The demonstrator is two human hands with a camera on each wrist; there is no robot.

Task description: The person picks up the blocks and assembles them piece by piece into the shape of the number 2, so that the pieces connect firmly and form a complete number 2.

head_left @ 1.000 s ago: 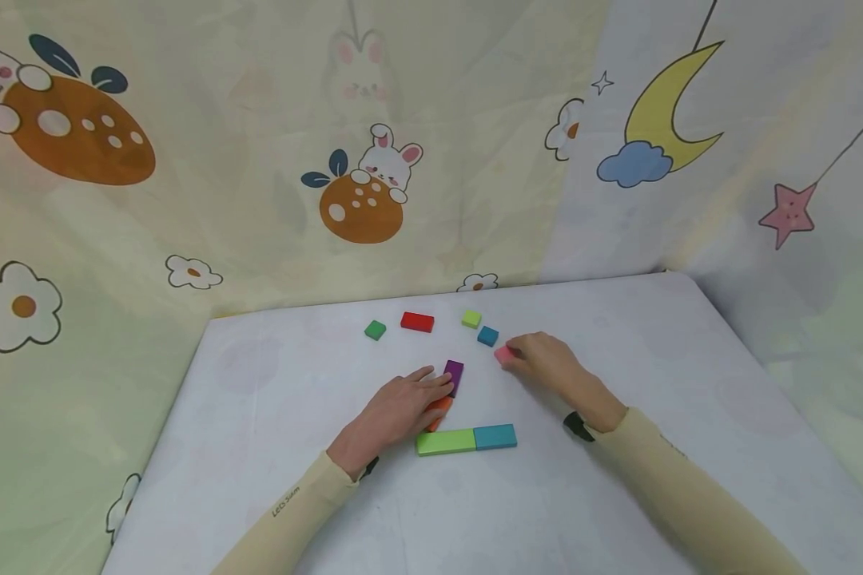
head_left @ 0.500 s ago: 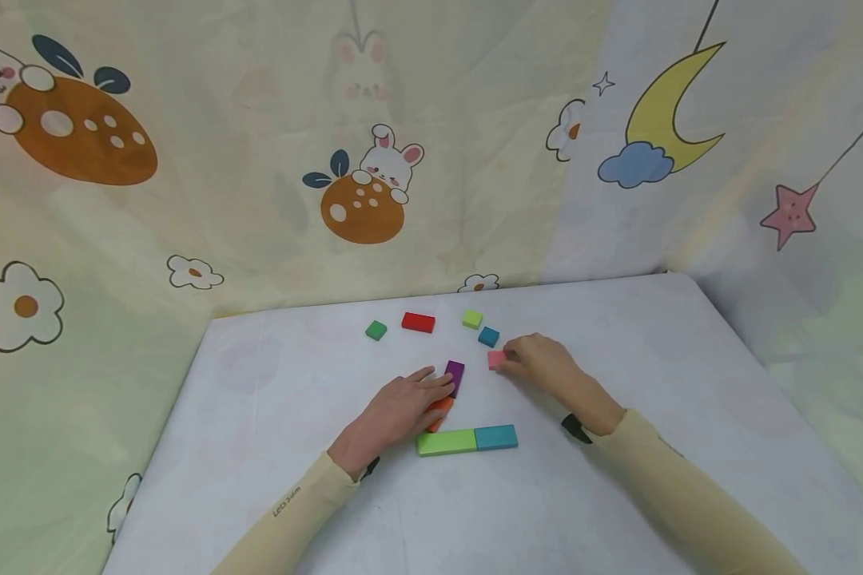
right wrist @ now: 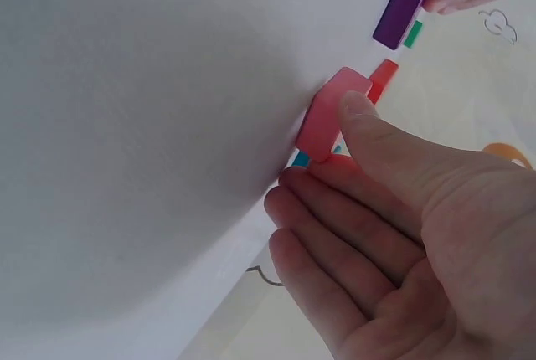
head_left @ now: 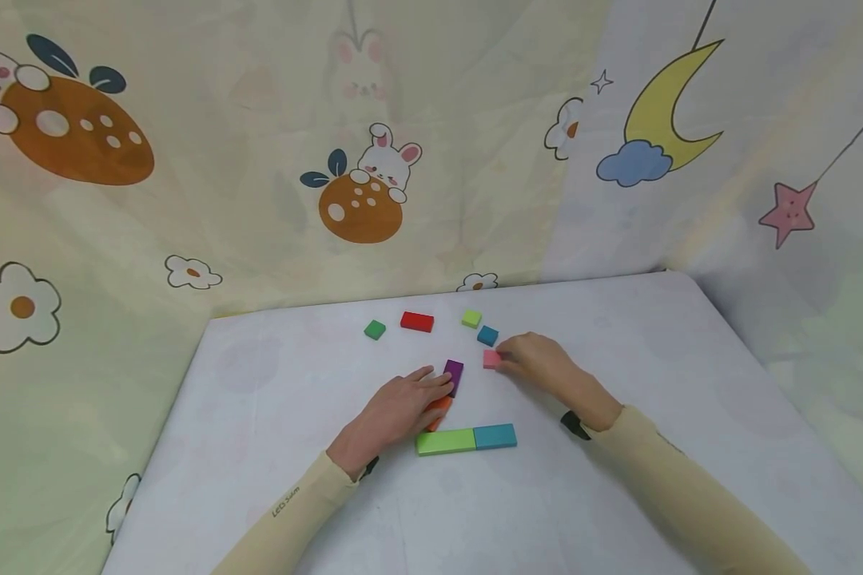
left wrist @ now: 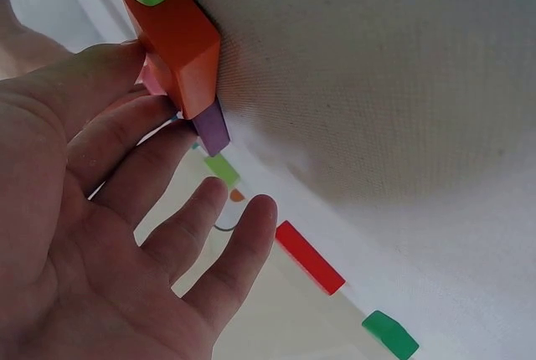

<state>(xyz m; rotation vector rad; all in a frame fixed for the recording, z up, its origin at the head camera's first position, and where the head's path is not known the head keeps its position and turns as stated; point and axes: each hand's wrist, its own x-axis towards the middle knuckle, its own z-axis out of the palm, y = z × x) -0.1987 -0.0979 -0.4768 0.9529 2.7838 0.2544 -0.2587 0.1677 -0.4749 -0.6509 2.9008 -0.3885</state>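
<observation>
The right hand (head_left: 542,359) had a small pink rectangular block (head_left: 491,359) pinched at its right end, thumb against one face and forefinger mostly hidden behind, so its left end stuck out uncovered. I could not tell whether it was resting on the white cloth-covered table (head_left: 618,335) or just above it. A narrow strip of white separated it from a slim purple rectangular block (head_left: 455,370) — the tightest gap I saw to its left.

The left hand (head_left: 401,406) lay loose, fingers extended rather than wrapped round anything, touching the purple block and an orange block (left wrist: 176,54) with slanted ends. Those two met end to end, and the orange one's near end reached the far edge of a long light-green bar (head_left: 446,442), itself butted against a flat teal rectangular block (head_left: 495,437).

Just beyond the pink piece sat a small blue block (head_left: 487,335), crowding that side, with a small lime block (head_left: 471,319) close behind it. Farther left, a red oblong block (head_left: 417,322) and a small green block (head_left: 375,330) lay apart near the table's far edge, below the printed fabric backdrop (head_left: 259,224). I had the broadest room on the right — white cloth running out past the wrist to the table's right edge.
</observation>
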